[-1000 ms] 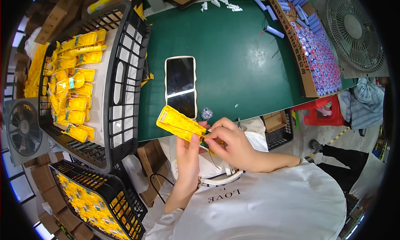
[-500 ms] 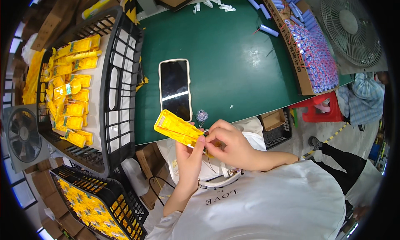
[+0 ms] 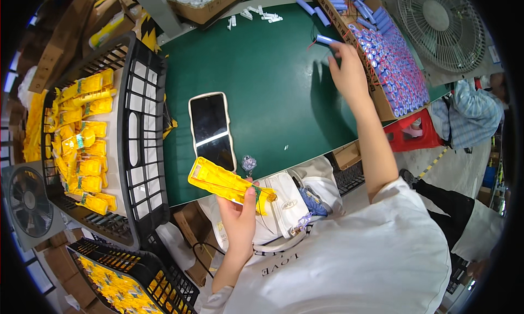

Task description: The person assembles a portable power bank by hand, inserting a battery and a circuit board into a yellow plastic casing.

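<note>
My left hand [image 3: 238,218] is closed round a yellow plastic housing half [image 3: 214,178] at the table's near edge, thumb on top. Its long hollow side faces up, and a small green part and a thin dark wire show at its right end. Far off to the right, my right hand [image 3: 349,71] reaches over the table with fingers stretched and thumb apart. Its fingertips are at the right end of a loose blue cylindrical battery cell [image 3: 326,39] with a red lead; whether they touch is hard to tell.
A cardboard box [image 3: 383,102] of blue cells stands beside my right hand. A phone [image 3: 210,126] with a keychain [image 3: 248,163] lies on the green table [image 3: 273,85]. Small white pieces [image 3: 270,18] lie at the back. Left stands a black crate [image 3: 132,139] of yellow housings; a fan [image 3: 436,19] stands right.
My right hand has left the housing and swung far to the right, up to the loose cell. My left hand still holds the housing. The whole view has shifted slightly.
</note>
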A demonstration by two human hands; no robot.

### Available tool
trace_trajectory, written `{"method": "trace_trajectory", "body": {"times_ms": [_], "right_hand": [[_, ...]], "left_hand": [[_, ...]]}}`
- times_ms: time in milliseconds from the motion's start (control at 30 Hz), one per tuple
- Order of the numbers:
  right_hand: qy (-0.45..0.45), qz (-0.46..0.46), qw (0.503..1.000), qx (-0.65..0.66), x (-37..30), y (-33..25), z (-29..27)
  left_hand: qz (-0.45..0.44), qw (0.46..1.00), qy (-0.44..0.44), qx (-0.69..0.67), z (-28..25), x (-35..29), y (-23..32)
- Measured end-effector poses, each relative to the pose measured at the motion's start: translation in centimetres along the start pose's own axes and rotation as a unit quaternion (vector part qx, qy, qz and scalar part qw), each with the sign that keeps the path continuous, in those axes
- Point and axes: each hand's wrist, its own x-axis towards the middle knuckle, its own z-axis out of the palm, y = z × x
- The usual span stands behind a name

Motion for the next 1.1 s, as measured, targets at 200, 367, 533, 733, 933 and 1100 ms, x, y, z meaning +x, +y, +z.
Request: {"method": "trace_trajectory", "body": {"times_ms": [200, 367, 533, 733, 933, 1100], "right_hand": [[-0.036, -0.041, 0.973, -0.224, 2.3, 2.8, 2.7], [-0.07, -0.054, 0.96, -0.264, 3.6, 3.1, 2.7], [-0.176, 0.06, 0.961, 0.205, 1.4, -3.7, -0.7], [-0.297, 0.114, 0.733, 0.602, -3.8, -10.9, -6.6], [-0.34, 0.188, 0.563, 0.73, -6.0, -12.9, -7.0], [-0.309, -0.028, 0.674, 0.671, -8.0, -13.4, -5.0]], "left_hand": [[0.002, 1.0, 0.015, -0.002, 0.0, 0.0, 0.1], [0.005, 1.0, 0.009, 0.008, 0.2, 0.0, 0.2], [0.005, 1.0, 0.015, 0.009, 0.1, 0.2, 0.1], [0.012, 1.0, 0.001, -0.009, 0.2, 0.2, 0.1], [0.033, 0.999, 0.009, 0.018, 0.0, 0.4, -0.4], [0.056, 0.998, -0.01, 0.004, 0.2, 0.7, -0.2]]}}
